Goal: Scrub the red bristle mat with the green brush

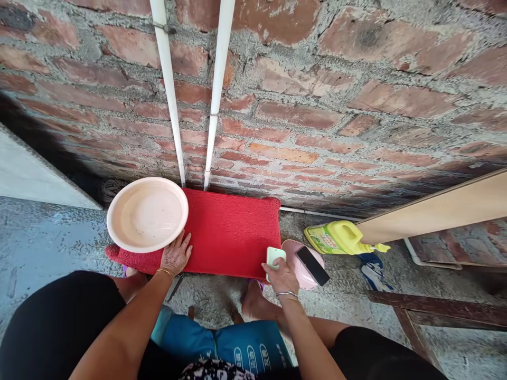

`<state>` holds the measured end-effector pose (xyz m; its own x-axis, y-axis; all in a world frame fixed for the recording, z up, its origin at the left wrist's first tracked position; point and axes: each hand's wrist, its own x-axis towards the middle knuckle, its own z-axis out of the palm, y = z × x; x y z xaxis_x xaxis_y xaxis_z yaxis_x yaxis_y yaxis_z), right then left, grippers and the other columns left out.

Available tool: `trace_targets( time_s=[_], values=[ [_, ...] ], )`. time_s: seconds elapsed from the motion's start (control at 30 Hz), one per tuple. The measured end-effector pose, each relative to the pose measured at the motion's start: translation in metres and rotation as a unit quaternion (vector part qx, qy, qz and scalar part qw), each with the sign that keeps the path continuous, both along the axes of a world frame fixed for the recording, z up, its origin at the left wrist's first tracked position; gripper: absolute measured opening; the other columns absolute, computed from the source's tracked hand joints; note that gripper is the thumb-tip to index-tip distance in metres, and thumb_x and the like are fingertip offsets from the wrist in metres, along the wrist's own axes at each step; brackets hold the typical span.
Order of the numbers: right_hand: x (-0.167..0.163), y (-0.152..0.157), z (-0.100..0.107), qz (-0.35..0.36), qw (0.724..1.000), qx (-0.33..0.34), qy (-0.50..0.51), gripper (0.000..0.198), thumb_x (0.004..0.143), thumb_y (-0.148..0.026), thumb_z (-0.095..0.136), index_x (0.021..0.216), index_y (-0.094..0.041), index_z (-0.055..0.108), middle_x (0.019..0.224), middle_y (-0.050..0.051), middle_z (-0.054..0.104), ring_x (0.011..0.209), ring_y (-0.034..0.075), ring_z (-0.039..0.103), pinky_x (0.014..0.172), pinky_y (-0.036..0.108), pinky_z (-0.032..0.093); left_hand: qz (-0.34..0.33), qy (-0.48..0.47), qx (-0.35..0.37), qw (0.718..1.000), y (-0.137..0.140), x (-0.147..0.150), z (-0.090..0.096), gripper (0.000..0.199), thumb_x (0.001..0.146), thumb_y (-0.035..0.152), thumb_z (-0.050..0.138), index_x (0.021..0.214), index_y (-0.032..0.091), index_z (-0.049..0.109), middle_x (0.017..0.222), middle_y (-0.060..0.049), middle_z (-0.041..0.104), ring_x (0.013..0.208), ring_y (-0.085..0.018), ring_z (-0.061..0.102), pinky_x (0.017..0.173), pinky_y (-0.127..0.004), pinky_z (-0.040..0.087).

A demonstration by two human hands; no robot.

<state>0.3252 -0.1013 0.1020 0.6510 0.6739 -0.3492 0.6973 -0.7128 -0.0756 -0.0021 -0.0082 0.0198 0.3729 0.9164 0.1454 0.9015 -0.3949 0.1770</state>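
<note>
The left hand (176, 256) is lying flat, fingers spread, on the red mat (233, 232), just below the pink basin (147, 214). The right hand (282, 274) is gripping a pale green scrubber (274, 257) at the mat's near edge.

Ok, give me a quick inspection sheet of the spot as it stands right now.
Surface: grey concrete floor, rough and stained.
Job's things: red mat flat on the floor against the wall; pale basin resting on its left end; pale green bar at its right edge.
Clutter: pink dish with a dark phone lying on it; yellow jug on its side; wooden board.
Hands: left hand flat on the mat beside the basin; right hand gripping the bar.
Cables: nothing seen; two white pipes run down the wall.
Surroundings: bare brick wall.
</note>
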Motion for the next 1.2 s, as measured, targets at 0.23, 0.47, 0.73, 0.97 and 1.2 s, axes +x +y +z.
trace_targets(
  time_s=[0.23, 0.47, 0.73, 0.97, 1.2],
  values=[
    [-0.093, -0.003, -0.017, 0.216, 0.970, 0.036, 0.103, 0.021, 0.074, -0.039, 0.065, 0.087, -0.026, 0.057, 0.100, 0.000, 0.048, 0.079, 0.013, 0.051, 0.066, 0.023, 0.036, 0.000, 0.010, 0.012, 1.000, 0.000, 0.000, 0.000, 0.044, 0.089, 0.034, 0.041, 0.129, 0.021, 0.055, 0.138, -0.011, 0.051, 0.122, -0.027, 0.051, 0.104, -0.045, 0.038],
    [-0.008, -0.018, -0.003, 0.061, 0.997, -0.033, 0.022, 0.020, 0.075, -0.040, 0.063, 0.083, -0.023, 0.056, 0.094, 0.002, 0.048, 0.075, 0.014, 0.054, 0.066, 0.025, 0.039, 0.002, 0.006, 0.015, 1.000, 0.000, 0.001, 0.000, 0.043, 0.088, 0.034, 0.042, 0.127, 0.021, 0.056, 0.137, -0.011, 0.052, 0.119, -0.027, 0.053, 0.102, -0.044, 0.040],
    [-0.055, 0.016, -0.004, 0.128, 0.990, 0.042, 0.044, 0.023, 0.076, -0.044, 0.062, 0.088, -0.026, 0.057, 0.103, 0.003, 0.050, 0.082, 0.015, 0.054, 0.071, 0.026, 0.041, 0.004, -0.006, 0.008, 1.000, -0.001, 0.001, 0.001, 0.043, 0.089, 0.033, 0.042, 0.127, 0.019, 0.057, 0.136, -0.013, 0.052, 0.120, -0.028, 0.052, 0.103, -0.045, 0.039],
    [-0.141, 0.066, -0.010, 0.300, 0.951, 0.031, 0.070, 0.030, 0.076, -0.038, 0.063, 0.103, -0.026, 0.059, 0.108, 0.006, 0.052, 0.095, 0.020, 0.054, 0.083, 0.029, 0.038, 0.000, 0.004, 0.010, 1.000, 0.000, 0.001, 0.001, 0.044, 0.089, 0.034, 0.042, 0.128, 0.019, 0.056, 0.135, -0.013, 0.054, 0.120, -0.028, 0.053, 0.103, -0.045, 0.039],
    [-0.075, 0.050, -0.016, 0.199, 0.979, 0.027, 0.033, 0.035, 0.073, -0.039, 0.065, 0.105, -0.026, 0.060, 0.101, 0.005, 0.054, 0.089, 0.020, 0.056, 0.081, 0.031, 0.039, 0.002, 0.028, 0.004, 1.000, -0.001, 0.002, 0.005, 0.044, 0.090, 0.033, 0.040, 0.129, 0.020, 0.056, 0.136, -0.012, 0.052, 0.120, -0.028, 0.053, 0.102, -0.044, 0.041]
  ],
)
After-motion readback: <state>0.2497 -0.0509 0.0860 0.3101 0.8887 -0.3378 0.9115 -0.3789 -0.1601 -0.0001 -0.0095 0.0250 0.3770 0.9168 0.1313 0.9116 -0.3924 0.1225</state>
